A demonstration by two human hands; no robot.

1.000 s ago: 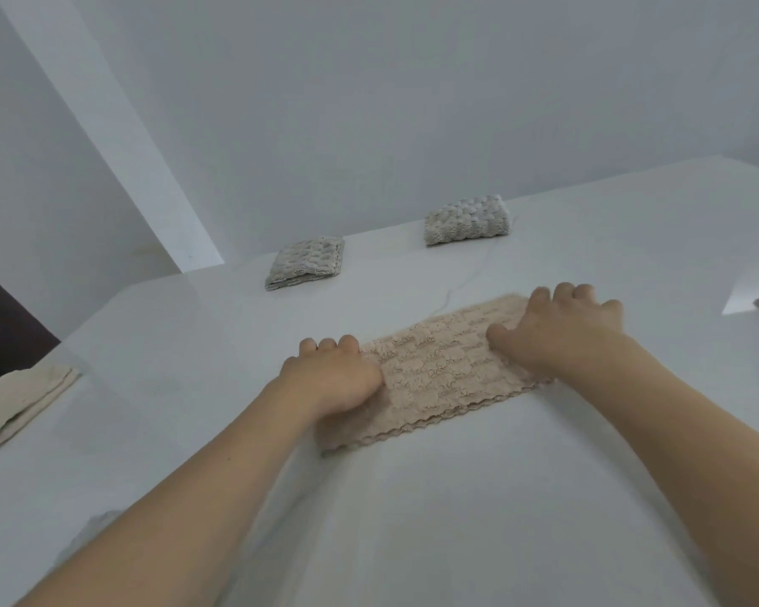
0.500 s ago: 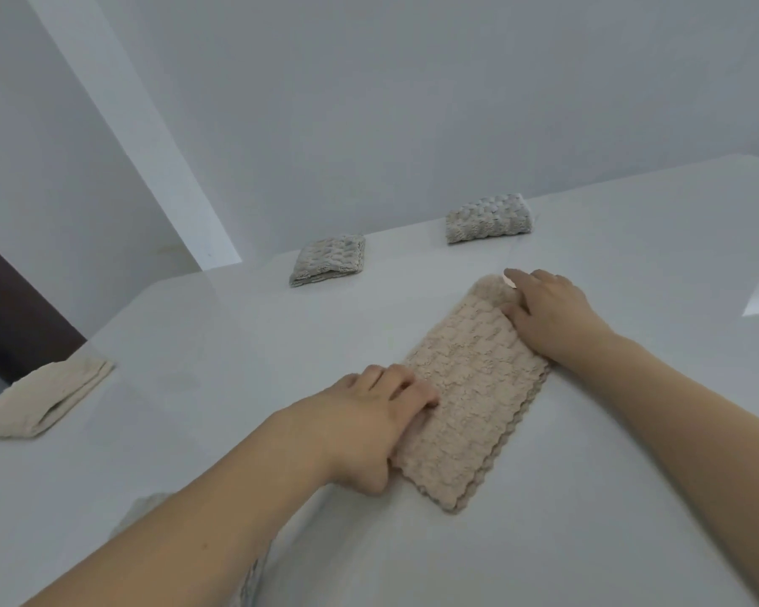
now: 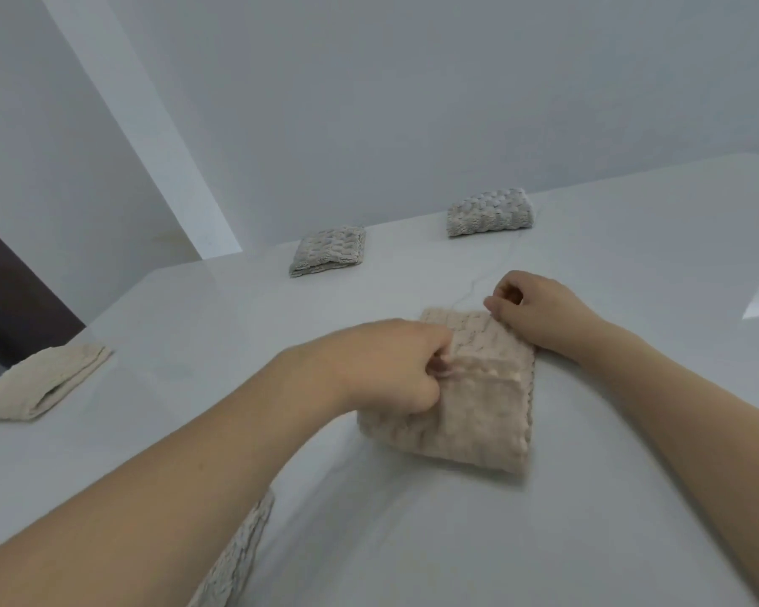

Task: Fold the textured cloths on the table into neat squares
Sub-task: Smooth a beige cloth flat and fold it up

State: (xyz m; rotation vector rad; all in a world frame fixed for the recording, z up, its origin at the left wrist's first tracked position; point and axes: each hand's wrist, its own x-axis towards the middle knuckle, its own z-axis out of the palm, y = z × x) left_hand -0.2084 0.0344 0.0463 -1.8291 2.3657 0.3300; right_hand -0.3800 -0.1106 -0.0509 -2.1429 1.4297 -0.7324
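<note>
Cloth [image 3: 478, 396], beige, mid-table [image 3: 413, 541], half folded: left hand [image 3: 382, 370] pinches the doubled near end, right hand [image 3: 540, 311] pinches the far corner. Edges should probably meet squarely before pressing flat.

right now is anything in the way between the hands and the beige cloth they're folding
Nothing visible does. The left hand already pinches the beige cloth at its folded edge, and the right hand grips its far corner. The table right around the cloth shows nothing else.
</note>
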